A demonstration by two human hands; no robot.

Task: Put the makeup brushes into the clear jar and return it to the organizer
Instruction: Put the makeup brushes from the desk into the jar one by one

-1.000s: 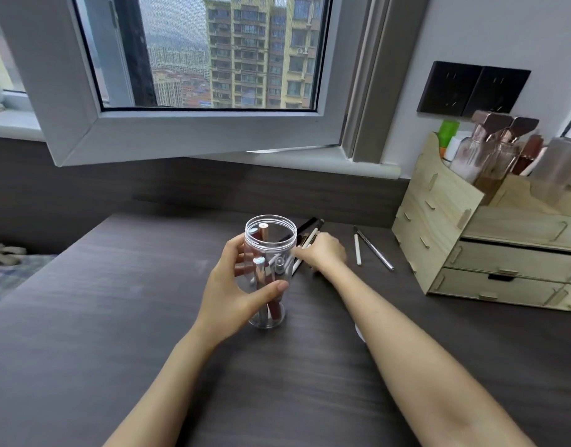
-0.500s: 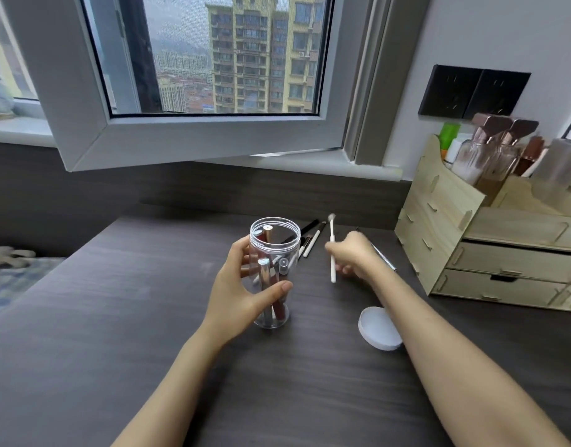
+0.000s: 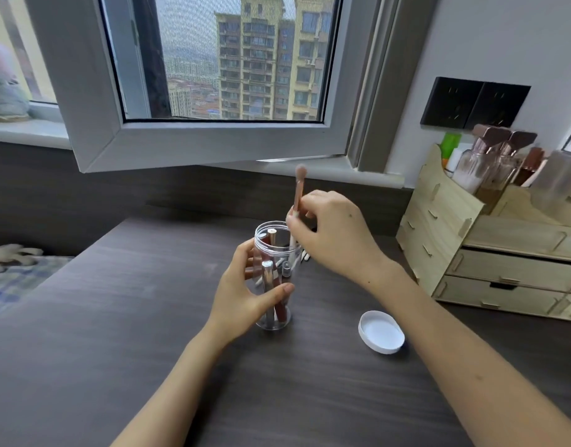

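Observation:
A clear jar (image 3: 271, 250) stands upright on the dark desk, with several brushes and tubes inside it. My left hand (image 3: 245, 298) wraps around the jar's middle. My right hand (image 3: 332, 233) is over the jar's mouth, pinching a pink-tipped makeup brush (image 3: 299, 185) held upright, bristles up, its lower end dipping into the jar. The ends of other brushes (image 3: 305, 255) lie on the desk behind the jar, mostly hidden by my right hand. The wooden organizer (image 3: 455, 240) stands at the right.
The jar's white lid (image 3: 381, 331) lies upside down on the desk to the right of the jar. Bottles (image 3: 490, 162) fill the organizer's top. An open window sash (image 3: 193, 146) hangs over the desk's far edge. A bed lies at the left.
My right hand has lifted a brush off the desk, carried it left and brought it over the jar's mouth. My left hand has kept its hold on the jar.

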